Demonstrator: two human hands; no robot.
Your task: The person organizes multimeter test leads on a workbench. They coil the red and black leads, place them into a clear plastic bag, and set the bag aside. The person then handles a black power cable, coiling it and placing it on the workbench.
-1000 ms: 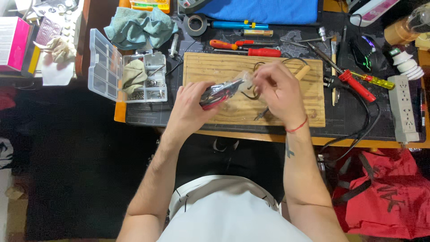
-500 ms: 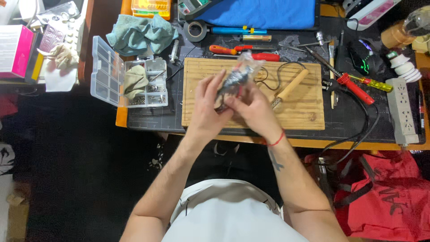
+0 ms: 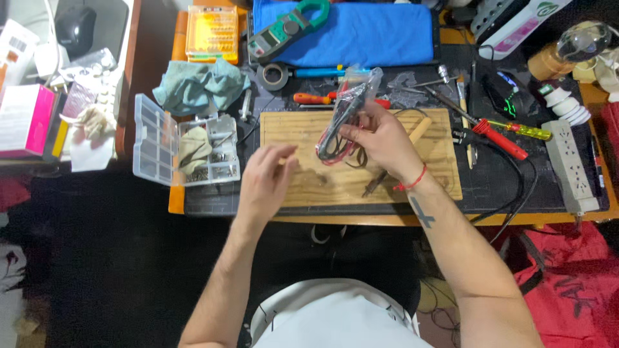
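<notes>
My right hand (image 3: 380, 138) grips a clear plastic bag (image 3: 348, 106) of red and black test leads and holds it up over the wooden board (image 3: 303, 132). My left hand (image 3: 265, 183) hovers above the board's left part, fingers loosely apart, with nothing in it. Under my right hand, a tool with a wooden handle (image 3: 420, 129) and a dark cable lie on the board.
A clear compartment box (image 3: 184, 151) stands open left of the board. Behind it are a teal cloth (image 3: 200, 84), a tape roll (image 3: 276, 76), screwdrivers (image 3: 313, 98), a green clamp meter (image 3: 287, 29) on a blue mat (image 3: 380, 38). A power strip (image 3: 570, 164) and red-handled tool (image 3: 500, 138) lie right.
My left hand has let go of the bag and moved down and left. My right hand now holds the bag alone, lifted toward the far edge of the board.
</notes>
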